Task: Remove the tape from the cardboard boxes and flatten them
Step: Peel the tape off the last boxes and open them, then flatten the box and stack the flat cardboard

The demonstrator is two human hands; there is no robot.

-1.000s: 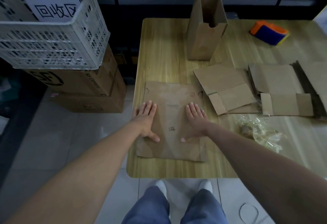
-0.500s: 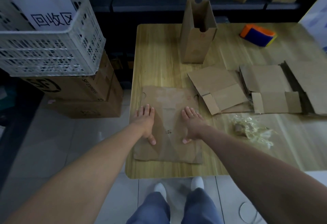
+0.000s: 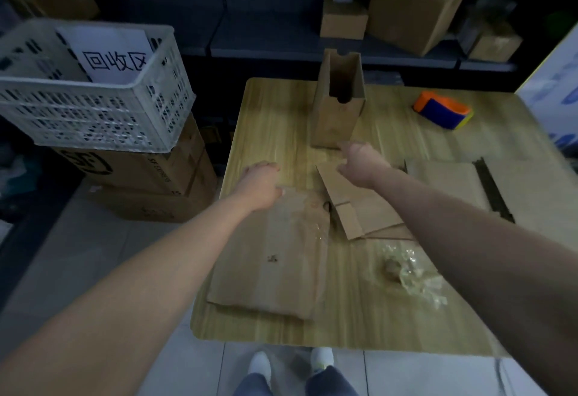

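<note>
A flattened brown cardboard box (image 3: 275, 255) lies at the near left of the wooden table (image 3: 275, 132). An upright open-topped cardboard box (image 3: 339, 107) stands at the table's far middle. My left hand (image 3: 261, 184) hovers over the far edge of the flattened box, fingers loosely curled, holding nothing. My right hand (image 3: 359, 157) reaches out just in front of the upright box, fingers apart, blurred by motion and empty. More flattened cardboard (image 3: 359, 208) lies under my right forearm, with further flat pieces (image 3: 447, 183) to the right. A crumpled wad of clear tape (image 3: 409, 273) sits near the front right.
An orange and blue tape dispenser (image 3: 442, 109) rests at the far right of the table. A white plastic crate (image 3: 90, 95) with a paper sign sits on stacked cardboard boxes (image 3: 147, 183) on the floor at left. Shelves behind hold more boxes (image 3: 413, 10).
Both hands have lifted off the flattened box and moved forward across the table, the right one up to the upright box. The view has tilted up.
</note>
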